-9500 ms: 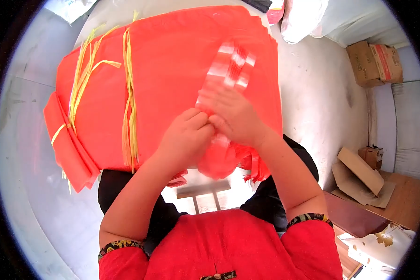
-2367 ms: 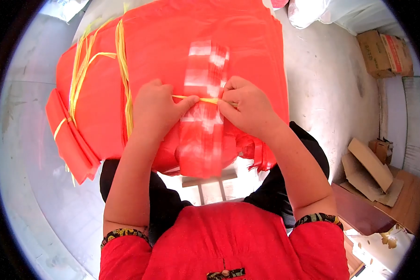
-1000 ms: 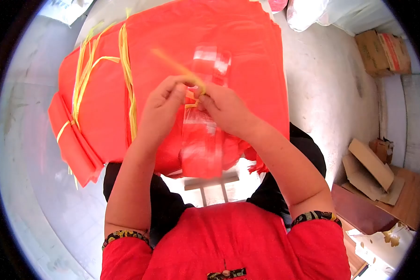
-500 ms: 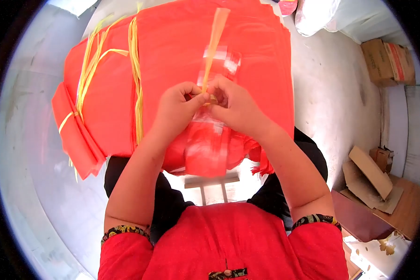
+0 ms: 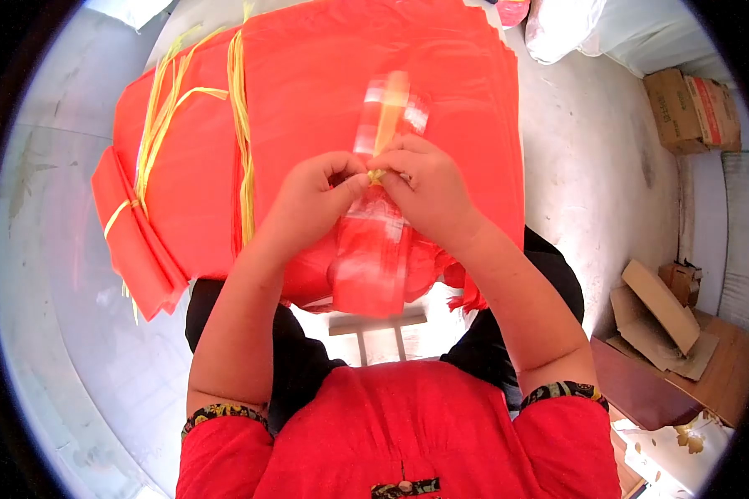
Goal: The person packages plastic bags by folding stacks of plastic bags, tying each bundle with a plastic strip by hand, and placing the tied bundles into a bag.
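A folded bundle of shiny red-and-clear film [image 5: 370, 270] lies in front of me on a stack of large red sheets [image 5: 324, 91]. Around its middle, a yellow ribbon [image 5: 376, 176] is gathered into a small knot. My left hand [image 5: 320, 200] is closed, thumb and fingers pinching at the knot's left side. On the other side my right hand [image 5: 429, 179] pinches the ribbon between thumb and fingers. A loose ribbon end, blurred by motion, points away over the bundle's far half. My fingers partly hide the knot.
Loose yellow ribbons [image 5: 240, 125] hang across the stack's left part. A rolled red bundle [image 5: 137, 237] tied with yellow ribbon lies at its left edge. Cardboard boxes [image 5: 682, 112] stand at the right, with a flattened carton [image 5: 662, 320] lower down.
The ribbon's long upright end has come down and looks shorter. My right hand has shifted slightly right, and more of the yellow knot shows between my fingers.
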A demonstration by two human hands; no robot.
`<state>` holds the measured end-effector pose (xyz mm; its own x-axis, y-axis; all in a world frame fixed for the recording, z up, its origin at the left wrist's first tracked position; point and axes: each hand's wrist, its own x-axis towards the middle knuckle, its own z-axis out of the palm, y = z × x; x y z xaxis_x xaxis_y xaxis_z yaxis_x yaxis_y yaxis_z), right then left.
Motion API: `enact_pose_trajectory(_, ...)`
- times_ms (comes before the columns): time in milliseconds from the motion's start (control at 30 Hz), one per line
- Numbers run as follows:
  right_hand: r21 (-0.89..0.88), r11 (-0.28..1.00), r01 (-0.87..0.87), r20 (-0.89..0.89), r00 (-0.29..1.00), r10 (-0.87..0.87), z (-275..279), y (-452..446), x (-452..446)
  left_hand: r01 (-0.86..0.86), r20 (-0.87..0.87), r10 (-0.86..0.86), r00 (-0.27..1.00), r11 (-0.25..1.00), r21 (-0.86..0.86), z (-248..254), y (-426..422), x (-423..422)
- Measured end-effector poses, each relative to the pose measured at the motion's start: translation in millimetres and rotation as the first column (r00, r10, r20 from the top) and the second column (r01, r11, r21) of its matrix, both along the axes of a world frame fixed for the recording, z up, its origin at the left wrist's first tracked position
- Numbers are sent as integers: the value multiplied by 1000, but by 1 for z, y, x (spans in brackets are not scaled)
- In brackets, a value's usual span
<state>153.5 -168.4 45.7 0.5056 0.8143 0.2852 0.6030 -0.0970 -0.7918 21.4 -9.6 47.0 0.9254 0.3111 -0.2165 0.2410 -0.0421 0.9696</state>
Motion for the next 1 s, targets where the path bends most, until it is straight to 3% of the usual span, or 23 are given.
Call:
enact_pose_trajectory(100, -107, 993, 54, -282, 956, -82, 9, 0, -6, -47, -45, 43, 998, 996, -79, 0, 0, 2)
enact_pose_trajectory(200, -77, 997, 17, -653, 755, -63, 10, 0, -3, -92, -83, 81, 993, 988, -127, -1, -1, 4)
enact_pose_trajectory(300, -67, 990, -127, -699, 714, 45, 21, -5, 5, -110, -117, 94, 989, 984, -140, 3, -2, 6)
enact_pose_trajectory(400, -95, 989, -109, -444, 894, 56, 15, -6, 3, -109, -120, 88, 989, 978, -179, 0, 1, 6)
enact_pose_trajectory(500, -89, 989, -117, -233, 968, 94, 13, -9, 7, -126, -112, 108, 988, 978, -166, -4, 2, 5)
enact_pose_trajectory(567, -96, 985, -145, -241, 963, 118, 17, -15, 10, -150, -123, 134, 983, 981, -126, -9, 5, 6)
enact_pose_trajectory(600, -99, 982, -159, -245, 961, 131, 18, -19, 12, -132, -53, 145, 988, 972, 195, -12, 7, 6)
enact_pose_trajectory(633, -127, 972, -197, -215, 962, 167, 16, -24, 17, -125, 17, 134, 991, 859, 496, -16, 10, 6)
enact_pose_trajectory(667, -154, 959, -236, -186, 961, 206, 12, -32, 22, -127, 78, 104, 992, 654, 746, -17, 12, 5)
enact_pose_trajectory(767, -139, 955, -264, -135, 960, 246, 0, -38, 23, -38, -40, 138, 990, 515, 856, -14, 9, 11)
enact_pose_trajectory(800, -118, 960, -254, -123, 963, 240, 2, -39, 21, -138, 54, 177, 983, 507, 851, -11, 7, 11)
enact_pose_trajectory(867, -156, 984, -90, -167, 984, 64, 11, -45, 13, -330, 239, 242, 940, 481, 812, -3, -1, 10)
enact_pose_trajectory(900, -176, 984, -9, -187, 982, -24, 17, -46, 9, -283, 172, 235, 957, 613, 738, 0, -1, 7)
enact_pose_trajectory(967, -250, 968, -26, -94, 996, 2, 20, -48, 4, -180, 43, 186, 982, 828, 531, 4, -1, -3)
enact_pose_trajectory(1000, -267, 963, -21, -92, 996, -3, 19, -49, 1, -127, 22, 135, 991, 850, 511, 5, -5, -8)
